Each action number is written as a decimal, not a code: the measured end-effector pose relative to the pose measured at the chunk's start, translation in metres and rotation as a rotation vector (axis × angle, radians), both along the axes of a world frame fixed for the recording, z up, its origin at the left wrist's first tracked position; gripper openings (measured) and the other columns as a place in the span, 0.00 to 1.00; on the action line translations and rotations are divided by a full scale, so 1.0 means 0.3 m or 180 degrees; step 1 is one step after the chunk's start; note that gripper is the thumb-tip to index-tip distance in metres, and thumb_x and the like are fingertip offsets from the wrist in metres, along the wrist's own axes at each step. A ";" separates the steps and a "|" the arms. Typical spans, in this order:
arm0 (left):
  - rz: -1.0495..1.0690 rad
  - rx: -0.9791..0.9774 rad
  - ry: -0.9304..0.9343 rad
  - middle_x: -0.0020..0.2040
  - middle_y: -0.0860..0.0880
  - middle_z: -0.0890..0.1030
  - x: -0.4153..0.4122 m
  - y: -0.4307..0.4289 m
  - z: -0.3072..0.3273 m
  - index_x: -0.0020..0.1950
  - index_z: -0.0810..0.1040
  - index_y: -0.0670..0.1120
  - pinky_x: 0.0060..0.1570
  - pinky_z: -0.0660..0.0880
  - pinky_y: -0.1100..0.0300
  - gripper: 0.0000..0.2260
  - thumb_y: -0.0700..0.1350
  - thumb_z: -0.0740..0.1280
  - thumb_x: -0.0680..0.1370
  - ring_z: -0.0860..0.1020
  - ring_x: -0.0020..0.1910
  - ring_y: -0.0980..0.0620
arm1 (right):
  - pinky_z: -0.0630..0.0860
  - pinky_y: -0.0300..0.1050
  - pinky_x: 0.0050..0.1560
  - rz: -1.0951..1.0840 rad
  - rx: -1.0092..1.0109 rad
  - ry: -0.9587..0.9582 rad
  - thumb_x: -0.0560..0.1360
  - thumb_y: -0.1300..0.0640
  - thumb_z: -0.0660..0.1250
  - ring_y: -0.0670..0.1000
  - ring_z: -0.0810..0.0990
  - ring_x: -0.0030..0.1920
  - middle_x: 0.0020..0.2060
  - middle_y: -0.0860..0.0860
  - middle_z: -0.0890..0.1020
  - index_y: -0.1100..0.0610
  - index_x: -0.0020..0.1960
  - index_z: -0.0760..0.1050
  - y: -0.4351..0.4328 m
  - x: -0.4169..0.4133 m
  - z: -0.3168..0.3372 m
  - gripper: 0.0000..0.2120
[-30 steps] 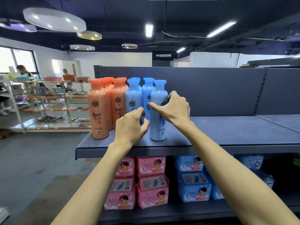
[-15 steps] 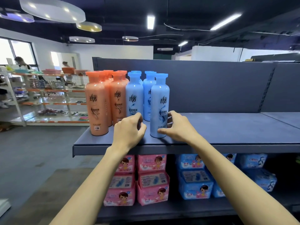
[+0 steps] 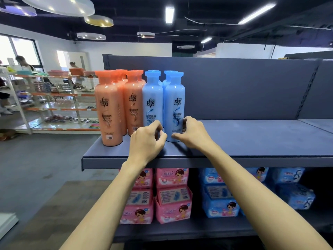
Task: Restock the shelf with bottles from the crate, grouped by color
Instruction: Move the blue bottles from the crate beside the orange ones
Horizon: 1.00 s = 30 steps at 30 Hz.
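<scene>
Right hand (image 3: 193, 134) sits at the foot of the front blue bottle (image 3: 174, 105). Its thumb lies across the front of the base and its fingers (image 3: 186, 121) curl round the right side, so the bottle is pinched low down. Left hand (image 3: 146, 139) is just beside it, knuckles up, fingers curled toward the palm, thumb tip close to the same base. Whether it touches this bottle, the neighbour or nothing cannot be told (the back of the hand hides the contact).

Position of work: the front blue bottle stands upright on the shelf (image 3: 252, 139), near the front edge, label facing out. It is touching or nearly touching the second blue bottle (image 3: 152, 100) on its left, and more blue caps show behind. The orange bottles (image 3: 108, 109) form their own block further left, hard against the blue. Crate not in view.

Step in hand, as judged: final seating and squaring of the front blue bottle within its colour group.

Notes for doing it well:
- steer from the base, where the grip is; a tall narrow bottle pushed high up would likely tip into the row behind
- slide rather than lift, until its side meets the second blue bottle and the fronts line up
- turn the label square to the aisle
- release by opening the fingers sideways, clear of the neighbours, since the packed rows could knock one another over
- place further blue stock to the right of this one, so the colours stay unmixed
</scene>
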<state>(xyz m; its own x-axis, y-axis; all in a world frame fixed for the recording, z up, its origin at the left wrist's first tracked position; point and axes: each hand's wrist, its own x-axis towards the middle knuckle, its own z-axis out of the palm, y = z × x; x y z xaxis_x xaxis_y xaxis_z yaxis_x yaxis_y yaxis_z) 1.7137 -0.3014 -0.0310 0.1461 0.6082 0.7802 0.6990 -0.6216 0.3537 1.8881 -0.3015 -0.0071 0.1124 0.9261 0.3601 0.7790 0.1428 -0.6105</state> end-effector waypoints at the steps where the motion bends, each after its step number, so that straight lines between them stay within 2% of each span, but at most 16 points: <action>1: 0.0000 -0.0012 0.0017 0.28 0.53 0.75 -0.001 0.001 -0.002 0.40 0.73 0.49 0.32 0.74 0.54 0.05 0.49 0.63 0.73 0.74 0.29 0.47 | 0.79 0.48 0.52 -0.0013 -0.0001 0.0018 0.70 0.52 0.77 0.53 0.80 0.52 0.54 0.54 0.80 0.59 0.59 0.71 0.008 -0.003 0.000 0.24; 6: 0.0013 -0.0048 0.0084 0.28 0.51 0.76 -0.005 0.005 -0.007 0.40 0.73 0.49 0.32 0.74 0.53 0.05 0.49 0.64 0.73 0.74 0.29 0.47 | 0.72 0.43 0.43 -0.0074 -0.0019 0.0061 0.71 0.53 0.75 0.53 0.77 0.50 0.53 0.55 0.79 0.61 0.58 0.70 0.040 -0.024 0.010 0.22; 16: 0.0075 -0.0014 0.0125 0.28 0.50 0.75 0.001 0.005 -0.015 0.40 0.73 0.48 0.32 0.74 0.52 0.06 0.49 0.62 0.73 0.73 0.30 0.45 | 0.72 0.45 0.42 -0.0165 -0.0106 0.0042 0.72 0.54 0.75 0.55 0.76 0.49 0.53 0.56 0.78 0.63 0.58 0.69 0.071 -0.040 0.022 0.22; 20: 0.0106 -0.0007 0.0127 0.28 0.50 0.75 0.002 0.002 -0.014 0.40 0.73 0.48 0.33 0.74 0.52 0.05 0.48 0.63 0.73 0.73 0.30 0.45 | 0.77 0.49 0.44 -0.0189 -0.0095 0.0044 0.72 0.54 0.75 0.57 0.78 0.50 0.53 0.57 0.78 0.62 0.57 0.69 0.058 -0.045 0.024 0.22; 22: 0.0116 0.0012 0.0129 0.28 0.50 0.75 0.004 -0.001 -0.010 0.40 0.73 0.48 0.32 0.74 0.52 0.05 0.49 0.62 0.73 0.73 0.29 0.45 | 0.77 0.51 0.46 -0.0228 -0.0114 -0.0061 0.73 0.53 0.74 0.59 0.78 0.51 0.54 0.59 0.78 0.62 0.55 0.68 0.043 -0.051 0.022 0.21; 25: 0.0114 0.0002 0.0115 0.28 0.51 0.75 0.006 -0.005 -0.007 0.40 0.73 0.48 0.32 0.75 0.52 0.06 0.49 0.62 0.73 0.74 0.29 0.46 | 0.71 0.49 0.46 -0.0287 -0.0091 -0.0437 0.76 0.52 0.72 0.62 0.76 0.55 0.55 0.60 0.77 0.60 0.53 0.65 0.000 -0.059 0.005 0.19; 28: 0.0089 -0.0016 0.0105 0.28 0.51 0.75 0.006 -0.019 -0.002 0.41 0.74 0.49 0.33 0.75 0.53 0.08 0.53 0.62 0.73 0.74 0.29 0.47 | 0.70 0.49 0.45 -0.0214 0.0117 -0.0695 0.77 0.51 0.71 0.62 0.77 0.55 0.54 0.59 0.79 0.60 0.55 0.67 -0.056 -0.062 -0.012 0.17; 30: -0.0085 -0.0069 -0.0004 0.28 0.52 0.75 0.007 -0.037 0.009 0.45 0.74 0.51 0.33 0.74 0.56 0.10 0.57 0.63 0.73 0.75 0.30 0.50 | 0.71 0.49 0.45 -0.0163 0.0178 -0.0756 0.77 0.51 0.70 0.62 0.78 0.54 0.51 0.58 0.80 0.61 0.58 0.69 -0.098 -0.058 -0.009 0.18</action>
